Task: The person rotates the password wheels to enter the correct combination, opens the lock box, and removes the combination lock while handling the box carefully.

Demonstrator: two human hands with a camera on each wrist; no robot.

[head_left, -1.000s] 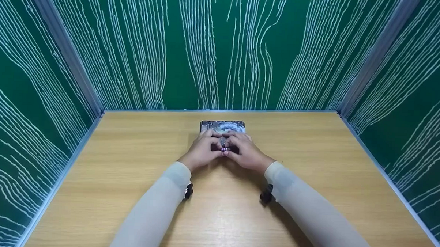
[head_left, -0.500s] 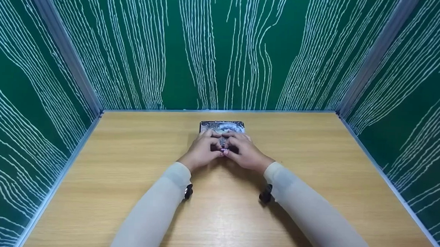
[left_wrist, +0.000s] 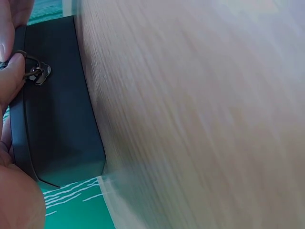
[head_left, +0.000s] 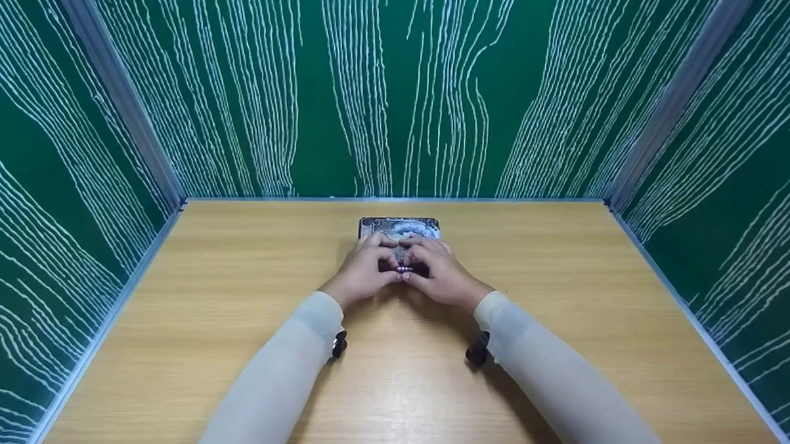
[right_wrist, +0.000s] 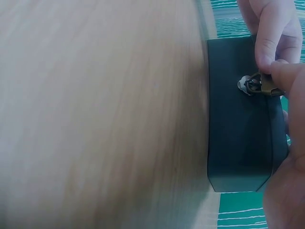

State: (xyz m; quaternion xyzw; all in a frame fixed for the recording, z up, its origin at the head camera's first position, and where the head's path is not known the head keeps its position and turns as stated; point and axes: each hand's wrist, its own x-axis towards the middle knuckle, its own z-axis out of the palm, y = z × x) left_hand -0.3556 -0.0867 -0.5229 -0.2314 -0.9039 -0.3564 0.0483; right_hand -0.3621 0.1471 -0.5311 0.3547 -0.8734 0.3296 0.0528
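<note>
Thumbs (right_wrist: 288, 75) meet on clasp (right_wrist: 269, 85); left hand (head_left: 366, 268), right hand (head_left: 440, 273) curl inward

Pale glare marks the table (head_left: 399, 386) — wrist views look hazy.

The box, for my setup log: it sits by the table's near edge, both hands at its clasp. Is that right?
Wrong edge: the head view shows the box by the far edge of the table. The left hand and right hand are at its clasp.
</note>
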